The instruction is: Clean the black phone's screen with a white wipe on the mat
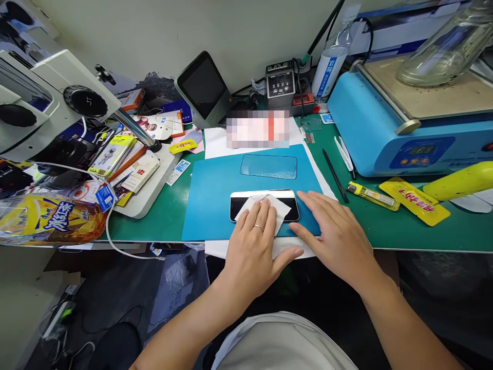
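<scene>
A smartphone point(292, 199) lies flat, screen up, on a blue mat point(208, 190) near the table's front edge. Over the middle of its screen is a white wipe point(283, 208). My left hand point(256, 241), with a ring on one finger, rests its outstretched fingers flat on the wipe, pressing it against the glass. At the phone's right end, my right hand point(335, 231) is open, thumb and fingers apart, with nothing in it. Behind the phone on the mat lies a clear, black-edged screen protector point(268, 167).
A blue heating machine point(362, 139) carries a glass jar point(435, 56) at right. Tweezers point(345, 154), a black pen-like tool point(335, 174) and yellow packets point(416, 200) lie before it. Left are a microscope point(57, 97) and a drink bottle point(54, 221). A small display point(204, 87) stands behind.
</scene>
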`<state>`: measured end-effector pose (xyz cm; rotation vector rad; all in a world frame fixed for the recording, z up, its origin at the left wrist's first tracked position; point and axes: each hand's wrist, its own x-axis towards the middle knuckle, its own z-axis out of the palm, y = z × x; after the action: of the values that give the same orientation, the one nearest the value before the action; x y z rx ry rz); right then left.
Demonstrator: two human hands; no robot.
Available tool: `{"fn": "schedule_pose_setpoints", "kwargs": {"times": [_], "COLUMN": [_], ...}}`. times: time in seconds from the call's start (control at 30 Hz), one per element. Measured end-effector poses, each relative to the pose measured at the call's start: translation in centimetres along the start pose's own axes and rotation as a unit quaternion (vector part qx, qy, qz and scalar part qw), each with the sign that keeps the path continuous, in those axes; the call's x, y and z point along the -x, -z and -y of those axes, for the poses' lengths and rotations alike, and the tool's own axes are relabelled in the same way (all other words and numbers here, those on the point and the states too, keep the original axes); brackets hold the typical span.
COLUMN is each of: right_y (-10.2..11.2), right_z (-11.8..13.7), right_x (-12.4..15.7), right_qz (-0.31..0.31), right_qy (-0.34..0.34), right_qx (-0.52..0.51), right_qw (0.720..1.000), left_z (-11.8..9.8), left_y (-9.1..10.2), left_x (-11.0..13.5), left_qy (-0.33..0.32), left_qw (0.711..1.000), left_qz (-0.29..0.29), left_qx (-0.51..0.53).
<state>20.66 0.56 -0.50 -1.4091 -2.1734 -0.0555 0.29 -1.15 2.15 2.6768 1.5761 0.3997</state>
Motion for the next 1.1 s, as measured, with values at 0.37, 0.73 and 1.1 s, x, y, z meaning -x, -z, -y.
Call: {"fn": "schedule_pose_setpoints", "kwargs": {"times": [0.37,0.73,1.1], "right_y": [-0.1,0.1,0.1], "right_z": [-0.1,0.1,0.3], "right_x": [0.0,-0.1,0.0], "right_qz": [0.003,0.018,-0.004], "right_qy": [0.009,0.004,-0.024], "right_qx": [0.009,-0.008,-0.045], "right_qw": [1.0,1.0,0.999], "left_z": [0.6,4.8,0.8], "left_y": [-0.7,0.4,-1.1], "left_x": [-2.3,1.9,-2.0], "left_qy": [-0.007,0.034,0.001], "left_qw": [1.0,0.998,0.999], "left_qz": [0.02,0.048,0.036], "left_qx": [0.008,0.0,0.025]}}
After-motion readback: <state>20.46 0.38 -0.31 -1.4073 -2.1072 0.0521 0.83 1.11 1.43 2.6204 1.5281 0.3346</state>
